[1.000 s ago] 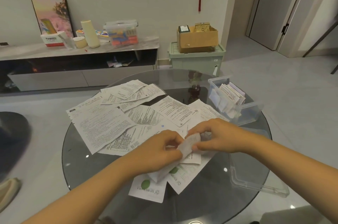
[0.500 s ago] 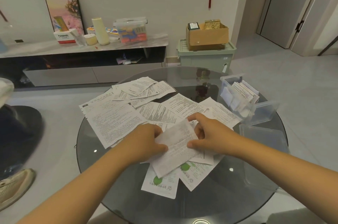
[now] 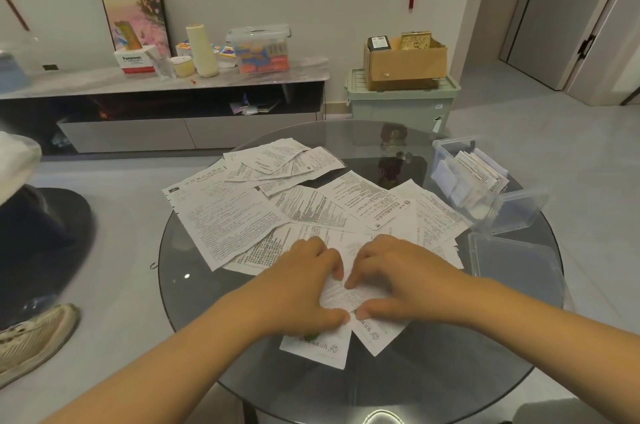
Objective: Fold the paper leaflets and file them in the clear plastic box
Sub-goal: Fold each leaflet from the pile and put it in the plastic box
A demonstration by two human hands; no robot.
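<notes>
Left hand [image 3: 304,285]: you are pressing down on the left side of a small leaflet [image 3: 346,295], with fingers bent over its edge and the thumb low by its near corner.
Right hand [image 3: 398,278]: you are pressing on the right side of the same leaflet, fingers bent over it, thumb pointing left along its near edge.
Leaflet: it is lying on other papers [image 3: 225,215] near the front of the round glass table [image 3: 450,382], right between your two hands.
Step, as a guess: you are flattening a fold.
Box [image 3: 485,188]: it is sitting far off to the right and back, near the table edge, with folded leaflets standing in it.
Which way next: the box is lying on the right side, so your right hand is nearer to it.
Lid [image 3: 516,267]: it is lying flat just in front of the box.
</notes>
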